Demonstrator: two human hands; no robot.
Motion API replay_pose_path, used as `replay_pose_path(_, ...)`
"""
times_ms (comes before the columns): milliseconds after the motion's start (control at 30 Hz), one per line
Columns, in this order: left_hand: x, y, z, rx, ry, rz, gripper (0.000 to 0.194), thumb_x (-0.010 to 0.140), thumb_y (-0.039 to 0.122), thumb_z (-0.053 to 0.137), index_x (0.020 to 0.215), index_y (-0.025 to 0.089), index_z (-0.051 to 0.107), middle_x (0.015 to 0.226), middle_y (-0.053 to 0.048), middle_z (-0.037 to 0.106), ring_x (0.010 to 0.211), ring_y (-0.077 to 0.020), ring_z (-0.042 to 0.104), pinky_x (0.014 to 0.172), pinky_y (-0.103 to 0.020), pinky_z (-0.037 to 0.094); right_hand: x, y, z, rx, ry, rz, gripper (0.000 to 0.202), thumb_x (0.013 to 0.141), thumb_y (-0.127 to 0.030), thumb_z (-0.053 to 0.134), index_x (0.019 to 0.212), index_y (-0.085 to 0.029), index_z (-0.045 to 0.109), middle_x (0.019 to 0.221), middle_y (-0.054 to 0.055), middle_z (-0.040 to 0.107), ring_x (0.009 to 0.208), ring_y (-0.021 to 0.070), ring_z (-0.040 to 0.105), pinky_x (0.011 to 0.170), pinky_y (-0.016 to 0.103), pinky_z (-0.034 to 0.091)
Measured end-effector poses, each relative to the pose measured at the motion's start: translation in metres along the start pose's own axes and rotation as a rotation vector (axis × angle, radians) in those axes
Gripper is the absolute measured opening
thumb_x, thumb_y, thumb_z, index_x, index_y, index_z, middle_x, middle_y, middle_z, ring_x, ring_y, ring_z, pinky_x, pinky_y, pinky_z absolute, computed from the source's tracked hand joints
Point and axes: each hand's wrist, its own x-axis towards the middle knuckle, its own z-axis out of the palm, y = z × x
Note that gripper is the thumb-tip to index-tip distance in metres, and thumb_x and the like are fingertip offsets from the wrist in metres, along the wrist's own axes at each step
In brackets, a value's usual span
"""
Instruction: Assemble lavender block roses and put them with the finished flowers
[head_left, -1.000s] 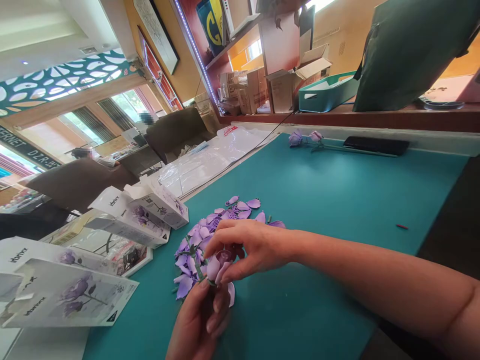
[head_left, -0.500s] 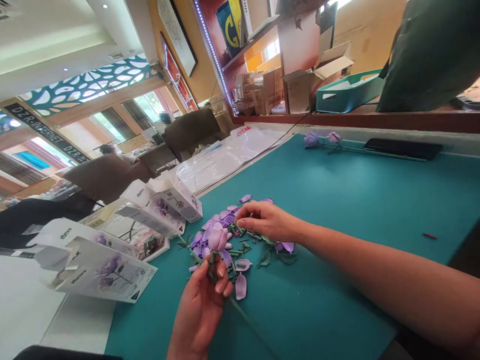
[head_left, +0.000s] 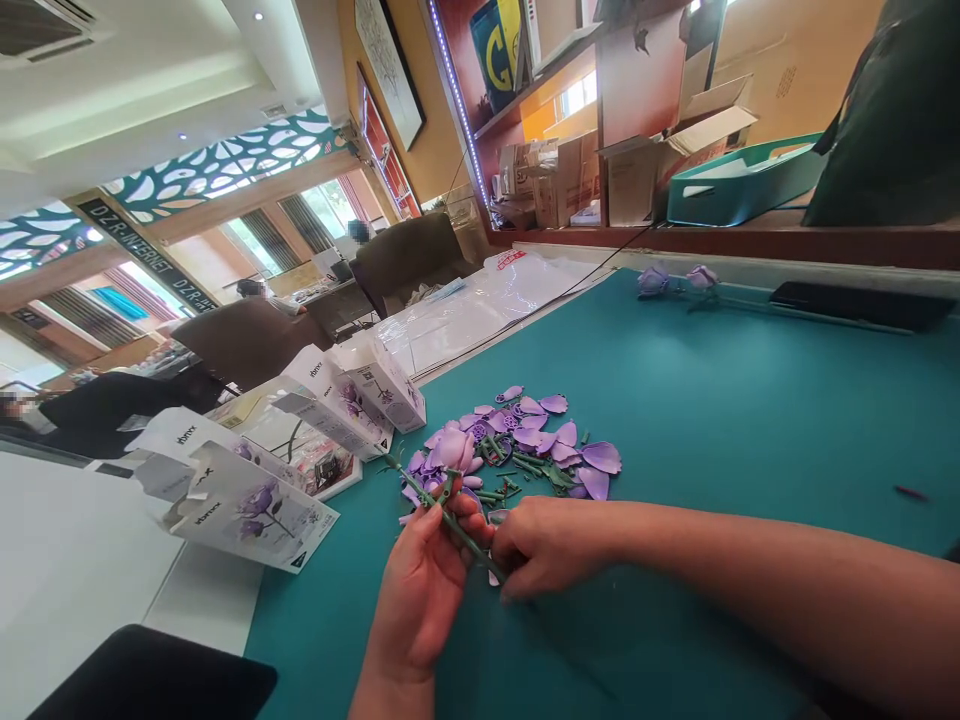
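Note:
My left hand (head_left: 424, 590) is closed round the green stem of a toy flower (head_left: 454, 451). Its pale purple bud sits above my fingertips, and a green side branch sticks out to the upper left. The fingers of my right hand (head_left: 551, 548) are bent and closed on the lower part of the stem (head_left: 471, 543); their tips are partly hidden. Just beyond both hands lies a pile of loose purple petals (head_left: 531, 420) and small green stem pieces (head_left: 529, 465).
White flower boxes (head_left: 259, 520) stand along the left edge of the green mat (head_left: 712, 420). Two finished-looking flowers (head_left: 701, 277) and a black phone-like object (head_left: 859, 303) lie at the back right. A small dark red piece (head_left: 911, 493) is at right. A dark pad (head_left: 180, 675) sits lower left.
My right hand has moved from the pile down to the stem and closed on it. The flower has turned in my left hand, so its stem now slants across my fingers.

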Motion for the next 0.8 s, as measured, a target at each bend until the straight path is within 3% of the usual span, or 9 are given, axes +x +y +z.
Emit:
replay_pose_path(167, 0.001, 0.001, -0.001, 0.006, 0.014, -0.007, 0.024, 0.089, 0.023, 0.047, 0.099, 0.014, 0.067, 0.08, -0.007, 0.072, 0.074, -0.0169, 0.067, 0.071, -0.031, 0.056, -0.001, -0.001, -0.001, 0.001, 0.012, -0.007, 0.019, 0.075, -0.031, 0.057, 0.063, -0.018, 0.055, 0.051, -0.006, 0.042, 0.048, 0.0079, 0.039, 0.046, 0.021, 0.027)
replay_pose_path(300, 0.003, 0.0, -0.001, 0.019, 0.014, -0.059, 0.023, 0.087, 0.028, 0.053, 0.09, 0.014, 0.07, 0.078, -0.008, 0.073, 0.077, -0.0175, 0.067, 0.073, -0.03, 0.055, -0.001, -0.005, -0.002, -0.034, 0.027, -0.057, 0.019, 0.077, -0.03, 0.059, 0.063, -0.017, 0.055, 0.054, -0.006, 0.043, 0.05, 0.0076, 0.039, 0.047, 0.02, 0.028)
replay_pose_path(500, 0.0, 0.002, -0.002, 0.055, -0.053, 0.008, 0.031, 0.064, 0.043, 0.077, 0.08, 0.017, 0.07, 0.058, 0.001, 0.06, 0.071, -0.0168, 0.062, 0.069, -0.027, 0.054, -0.004, 0.002, -0.013, 0.033, 0.055, -0.076, 0.019, 0.08, -0.035, 0.061, 0.075, -0.017, 0.064, 0.061, -0.005, 0.053, 0.055, 0.0073, 0.046, 0.051, 0.018, 0.033)
replay_pose_path(567, -0.003, 0.005, -0.001, 0.067, -0.048, 0.041, 0.033, 0.061, 0.044, 0.079, 0.078, 0.018, 0.07, 0.053, 0.004, 0.054, 0.062, -0.0137, 0.058, 0.065, -0.027, 0.053, -0.008, 0.011, -0.025, 0.081, 0.133, 0.005, 0.017, 0.083, -0.031, 0.057, 0.082, -0.016, 0.067, 0.067, -0.003, 0.059, 0.059, 0.0079, 0.05, 0.054, 0.018, 0.035)
replay_pose_path(700, -0.007, 0.012, 0.001, 0.036, -0.055, 0.068, 0.033, 0.06, 0.043, 0.08, 0.079, 0.018, 0.069, 0.048, 0.007, 0.045, 0.045, -0.0066, 0.042, 0.048, -0.022, 0.048, -0.016, 0.032, -0.052, -0.067, 0.507, 0.265, 0.02, 0.087, -0.023, 0.05, 0.084, -0.014, 0.067, 0.077, 0.002, 0.064, 0.066, 0.0105, 0.051, 0.057, 0.021, 0.033)
replay_pose_path(800, -0.008, 0.015, 0.001, 0.015, -0.075, 0.093, 0.034, 0.062, 0.043, 0.079, 0.079, 0.016, 0.068, 0.049, 0.008, 0.041, 0.04, -0.0033, 0.033, 0.038, -0.018, 0.039, -0.023, 0.043, -0.064, -0.111, 0.591, 0.344, 0.019, 0.085, -0.018, 0.049, 0.087, -0.016, 0.067, 0.081, 0.002, 0.066, 0.071, 0.0113, 0.054, 0.06, 0.021, 0.034)
